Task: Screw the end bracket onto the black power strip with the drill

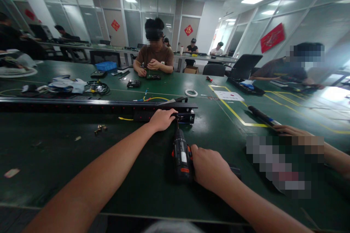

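A cordless drill [180, 154] lies on its side, low over the table, with my right hand [209, 167] wrapped round its handle. Its bit points away from me and meets the near side of a black metal end piece [188, 118]. My left hand [163, 119] grips that end piece, fingertips just beside the tip of the bit; any screw there is too small to make out. A long black metal rail [82, 106] runs off to the left behind the end piece. Out of the piece's left side comes a short yellow wire [125, 118].
Small brass-coloured screws [100, 128] lie in a pile left of my hands. Beyond the rail are cable bundles [97, 87], a white tape roll [191, 93] and a screwdriver [210, 79]. On the right, a co-worker's hand [294, 130] rests by a black tool [262, 115]. Another person sits opposite.
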### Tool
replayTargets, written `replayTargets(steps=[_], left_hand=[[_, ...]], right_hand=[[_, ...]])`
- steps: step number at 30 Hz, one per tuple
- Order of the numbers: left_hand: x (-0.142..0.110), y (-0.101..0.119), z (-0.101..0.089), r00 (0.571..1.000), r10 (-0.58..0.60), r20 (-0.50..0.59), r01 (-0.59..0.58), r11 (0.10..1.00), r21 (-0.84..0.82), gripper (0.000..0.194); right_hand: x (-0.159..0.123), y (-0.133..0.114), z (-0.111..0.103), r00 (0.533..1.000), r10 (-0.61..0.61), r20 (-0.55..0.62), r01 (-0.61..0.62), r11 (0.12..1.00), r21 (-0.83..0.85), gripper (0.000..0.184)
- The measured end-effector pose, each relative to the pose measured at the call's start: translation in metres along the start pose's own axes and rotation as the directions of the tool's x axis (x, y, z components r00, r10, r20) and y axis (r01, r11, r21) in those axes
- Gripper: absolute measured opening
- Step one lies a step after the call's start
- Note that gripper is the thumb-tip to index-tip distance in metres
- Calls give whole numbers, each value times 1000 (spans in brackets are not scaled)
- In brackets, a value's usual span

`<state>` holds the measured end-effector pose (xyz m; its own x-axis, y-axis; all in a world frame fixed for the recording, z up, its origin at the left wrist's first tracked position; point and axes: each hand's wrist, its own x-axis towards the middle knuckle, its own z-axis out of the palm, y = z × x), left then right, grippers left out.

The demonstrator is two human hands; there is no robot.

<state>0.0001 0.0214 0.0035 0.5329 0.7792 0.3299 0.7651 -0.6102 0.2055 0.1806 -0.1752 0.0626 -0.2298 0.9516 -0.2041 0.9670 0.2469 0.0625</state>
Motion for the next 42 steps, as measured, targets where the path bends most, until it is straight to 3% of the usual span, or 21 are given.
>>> replayTargets(steps=[29, 42], left_hand=[[0, 0, -1, 1000, -5, 10, 5, 1000, 4, 35], [0, 1, -2, 1000, -3, 13, 3, 1000, -1, 35]], right_hand=[[2, 2, 5, 999, -12, -30, 11, 1000, -15, 27], [2, 0, 0, 1000, 3, 13, -3, 1000, -13, 28]])
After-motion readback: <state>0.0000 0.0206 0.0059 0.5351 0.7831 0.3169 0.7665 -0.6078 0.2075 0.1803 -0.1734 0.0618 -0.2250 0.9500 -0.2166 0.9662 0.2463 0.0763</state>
